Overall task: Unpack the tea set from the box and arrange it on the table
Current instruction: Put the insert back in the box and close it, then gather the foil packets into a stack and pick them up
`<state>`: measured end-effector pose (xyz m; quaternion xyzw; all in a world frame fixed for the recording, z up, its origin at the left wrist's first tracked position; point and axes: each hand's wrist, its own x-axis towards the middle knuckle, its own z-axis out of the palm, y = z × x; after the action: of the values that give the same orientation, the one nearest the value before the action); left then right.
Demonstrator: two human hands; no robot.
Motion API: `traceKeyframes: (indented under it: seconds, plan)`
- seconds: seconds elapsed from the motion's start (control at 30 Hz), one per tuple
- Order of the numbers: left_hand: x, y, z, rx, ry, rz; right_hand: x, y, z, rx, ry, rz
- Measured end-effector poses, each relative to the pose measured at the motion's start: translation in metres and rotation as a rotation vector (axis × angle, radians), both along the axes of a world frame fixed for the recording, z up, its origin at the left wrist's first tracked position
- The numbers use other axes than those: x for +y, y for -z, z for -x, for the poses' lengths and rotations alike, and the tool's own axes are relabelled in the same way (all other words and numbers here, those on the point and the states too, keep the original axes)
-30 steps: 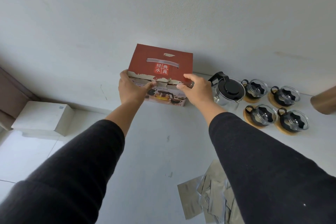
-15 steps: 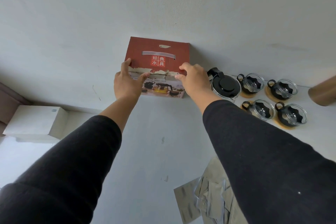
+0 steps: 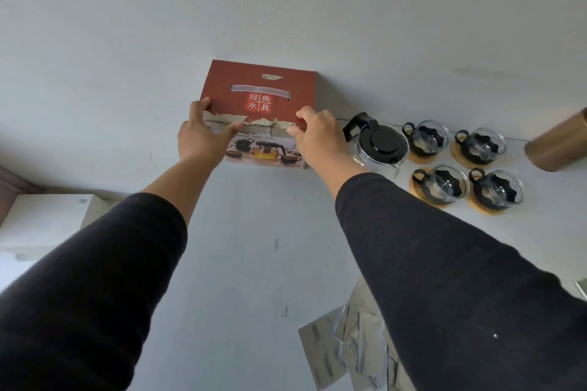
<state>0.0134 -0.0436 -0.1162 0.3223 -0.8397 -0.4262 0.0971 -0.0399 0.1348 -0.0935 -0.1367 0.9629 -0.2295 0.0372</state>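
Note:
The red tea set box stands closed on the white table, its back against the wall. My left hand grips its front left top edge, thumb on the front face. My right hand grips the front right top edge, fingers curled over the lid. Right of the box stands a glass teapot with a black lid. Beyond it several glass cups in black holders sit on round wooden coasters.
A brown cylinder lies at the right edge. Grey cardboard inserts lie flat on the table near me, partly under my right sleeve. A white box stands on the floor at the left.
Both hands have pushed the box farther from me, back against the wall, and slid a little up onto its top edge.

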Motion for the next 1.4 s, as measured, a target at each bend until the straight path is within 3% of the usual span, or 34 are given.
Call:
traceKeyframes:
  seconds: [0.1, 0.33, 0.7, 1.03, 1.27, 1.4]
  plan:
    - [-0.002, 0.0, -0.001, -0.016, 0.023, -0.069, 0.002, -0.005, -0.003, -0.031, 0.0, -0.035]
    - [0.03, -0.017, -0.017, 0.072, -0.03, 0.032, 0.023, -0.031, -0.019, 0.004, 0.019, -0.037]
    - [0.114, -0.059, -0.074, 0.198, 0.223, 0.024, 0.092, -0.081, -0.097, 0.101, 0.234, -0.008]
    - [0.201, -0.027, -0.139, -0.229, 0.479, -0.025, 0.195, -0.043, -0.162, -0.097, 0.312, -0.035]
    - [0.253, 0.029, -0.186, -0.558, 0.549, -0.066, 0.27, 0.006, -0.192, -0.476, 0.374, -0.112]
    - [0.277, 0.051, -0.206, -0.71, 0.643, 0.115, 0.291, 0.024, -0.208, -0.647, 0.402, -0.2]
